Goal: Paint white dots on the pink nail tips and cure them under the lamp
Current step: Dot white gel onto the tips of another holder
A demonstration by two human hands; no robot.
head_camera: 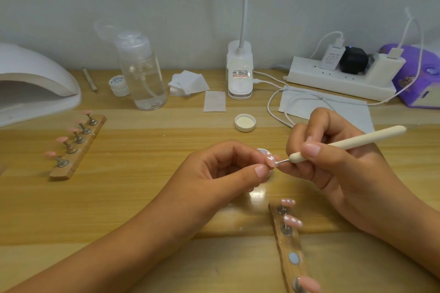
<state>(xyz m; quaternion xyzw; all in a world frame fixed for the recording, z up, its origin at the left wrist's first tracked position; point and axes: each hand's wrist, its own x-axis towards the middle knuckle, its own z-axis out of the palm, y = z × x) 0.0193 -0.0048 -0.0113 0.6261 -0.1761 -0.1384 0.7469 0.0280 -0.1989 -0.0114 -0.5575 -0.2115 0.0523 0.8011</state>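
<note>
Head view: our left hand (228, 169) pinches a pink nail tip (270, 160) above the desk (142, 197). Our right hand (333, 164) grips the dotting tool (345, 144), its point at the tip's edge. We are mid-dotting. Dotted tips sit on the near holder strip (289, 245). Next, we judge: reseat this tip, then over to the curing lamp (35, 83), far left.

The table (142, 197) is wood with a glossy varnish; it shines between the hands. The tool (345, 144) in the right hand (333, 169) has a matt cream handle and a thin metal point. The nail tip (270, 161) pinched in the left hand (228, 169) is glossy pink. Below the right hand, the strip (289, 242) is rough wood with metal studs (285, 229). Beyond the left hand, the bottle (142, 74) is clear plastic.
</note>
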